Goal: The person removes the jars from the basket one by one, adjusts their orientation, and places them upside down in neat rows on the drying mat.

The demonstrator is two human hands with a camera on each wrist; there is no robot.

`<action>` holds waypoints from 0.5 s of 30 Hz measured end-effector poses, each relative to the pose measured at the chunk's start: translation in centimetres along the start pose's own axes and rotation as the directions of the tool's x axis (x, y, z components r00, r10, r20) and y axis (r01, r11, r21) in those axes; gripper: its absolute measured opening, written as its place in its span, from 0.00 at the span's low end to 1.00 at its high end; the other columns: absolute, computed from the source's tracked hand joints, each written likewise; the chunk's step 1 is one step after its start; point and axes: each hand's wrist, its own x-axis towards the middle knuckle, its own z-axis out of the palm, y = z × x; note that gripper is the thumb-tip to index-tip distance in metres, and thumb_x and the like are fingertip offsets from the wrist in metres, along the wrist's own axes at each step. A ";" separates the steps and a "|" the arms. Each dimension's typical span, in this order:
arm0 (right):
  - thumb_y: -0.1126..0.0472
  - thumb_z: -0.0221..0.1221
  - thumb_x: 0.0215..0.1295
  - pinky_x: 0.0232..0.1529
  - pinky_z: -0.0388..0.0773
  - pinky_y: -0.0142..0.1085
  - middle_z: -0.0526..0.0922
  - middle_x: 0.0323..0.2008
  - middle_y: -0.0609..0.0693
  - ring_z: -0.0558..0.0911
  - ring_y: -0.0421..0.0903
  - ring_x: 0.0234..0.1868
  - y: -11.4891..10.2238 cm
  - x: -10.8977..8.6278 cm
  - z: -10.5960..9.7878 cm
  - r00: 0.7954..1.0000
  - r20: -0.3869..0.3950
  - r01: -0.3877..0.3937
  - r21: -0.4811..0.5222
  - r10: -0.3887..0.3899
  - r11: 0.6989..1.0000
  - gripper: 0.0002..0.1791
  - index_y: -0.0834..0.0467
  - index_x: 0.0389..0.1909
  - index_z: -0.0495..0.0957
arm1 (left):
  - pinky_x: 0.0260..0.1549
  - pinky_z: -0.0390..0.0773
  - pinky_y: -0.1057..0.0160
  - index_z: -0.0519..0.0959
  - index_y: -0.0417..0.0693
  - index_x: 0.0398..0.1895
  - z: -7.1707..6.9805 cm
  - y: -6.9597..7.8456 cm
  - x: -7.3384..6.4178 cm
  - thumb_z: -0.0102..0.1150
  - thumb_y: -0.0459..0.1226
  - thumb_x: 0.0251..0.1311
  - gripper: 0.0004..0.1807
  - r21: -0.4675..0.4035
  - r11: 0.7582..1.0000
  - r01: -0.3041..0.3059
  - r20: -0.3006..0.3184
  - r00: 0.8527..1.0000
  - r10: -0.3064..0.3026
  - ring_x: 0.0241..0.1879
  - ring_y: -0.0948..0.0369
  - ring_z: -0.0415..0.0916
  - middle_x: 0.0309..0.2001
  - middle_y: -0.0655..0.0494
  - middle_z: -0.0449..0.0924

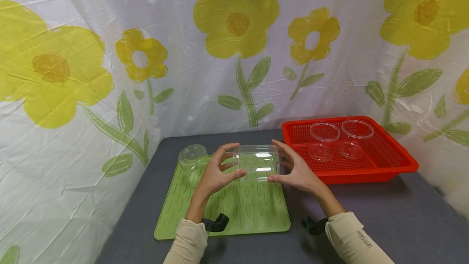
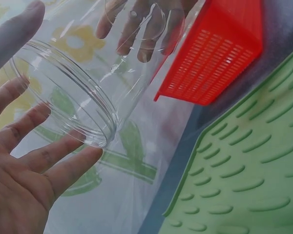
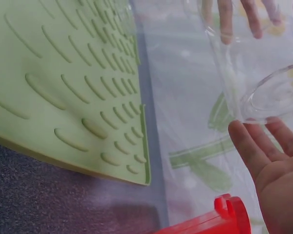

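A clear plastic jar (image 1: 256,163) lies sideways in the air above the green ribbed mat (image 1: 249,211), held between both hands. My left hand (image 1: 220,170) grips its threaded mouth end, thumb in front and fingers spread behind. At the base end, my right hand (image 1: 294,168) pinches it the same way. The left wrist view shows the open, ridged rim (image 2: 63,92) close to the left fingers. In the right wrist view the round base (image 3: 273,95) sits against the right fingertips. Another clear jar (image 1: 193,164) stands on the mat's back left corner, partly behind my left hand.
A red perforated basket (image 1: 397,162) stands at the back right of the dark table (image 1: 366,219). Two clear jars (image 1: 324,141) stand upright inside it, side by side. Behind the table hangs a white curtain (image 1: 183,93) with yellow flowers.
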 end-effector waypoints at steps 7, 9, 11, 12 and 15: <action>0.59 0.77 0.52 0.67 0.72 0.61 0.64 0.76 0.56 0.67 0.60 0.75 -0.2 0.0 -0.1 1.000 -0.002 -0.006 0.003 0.006 1.000 0.53 0.43 0.78 0.59 | 0.62 0.76 0.39 0.67 0.63 0.73 0.1 -0.2 0.0 0.76 0.37 0.56 0.41 -0.039 0.999 -0.016 0.010 1.000 0.016 0.71 0.40 0.66 0.75 0.52 0.64; 0.59 0.77 0.53 0.67 0.73 0.61 0.65 0.76 0.56 0.70 0.60 0.73 -0.4 0.1 -0.1 1.000 -0.006 -0.007 -0.010 0.007 1.000 0.53 0.43 0.77 0.59 | 0.63 0.76 0.40 0.67 0.63 0.73 0.1 -0.2 0.0 0.75 0.36 0.57 0.41 -0.042 0.999 -0.017 0.013 1.000 0.018 0.71 0.40 0.66 0.75 0.52 0.64; 0.58 0.77 0.53 0.66 0.73 0.60 0.66 0.75 0.56 0.71 0.59 0.71 -0.5 0.1 -0.2 1.000 -0.011 -0.010 -0.019 0.010 1.000 0.52 0.42 0.77 0.60 | 0.64 0.76 0.41 0.67 0.62 0.73 0.1 -0.2 0.1 0.75 0.35 0.57 0.41 -0.036 0.999 -0.023 0.018 1.000 0.023 0.72 0.41 0.66 0.75 0.52 0.64; 0.58 0.77 0.53 0.66 0.74 0.60 0.67 0.75 0.56 0.72 0.59 0.71 -0.6 0.2 -0.3 1.000 -0.013 -0.010 -0.026 0.010 1.000 0.52 0.42 0.77 0.60 | 0.65 0.75 0.42 0.67 0.62 0.73 0.1 -0.2 0.1 0.75 0.35 0.57 0.42 -0.028 0.999 -0.025 0.020 0.999 0.025 0.72 0.42 0.66 0.75 0.53 0.63; 0.58 0.78 0.52 0.64 0.75 0.60 0.68 0.73 0.56 0.73 0.59 0.69 -0.7 0.4 -0.4 1.000 -0.011 0.000 -0.051 0.000 0.999 0.52 0.43 0.77 0.61 | 0.69 0.71 0.42 0.66 0.62 0.74 0.1 0.0 0.2 0.76 0.36 0.56 0.43 0.012 0.999 -0.040 0.027 0.999 0.040 0.73 0.44 0.65 0.76 0.53 0.62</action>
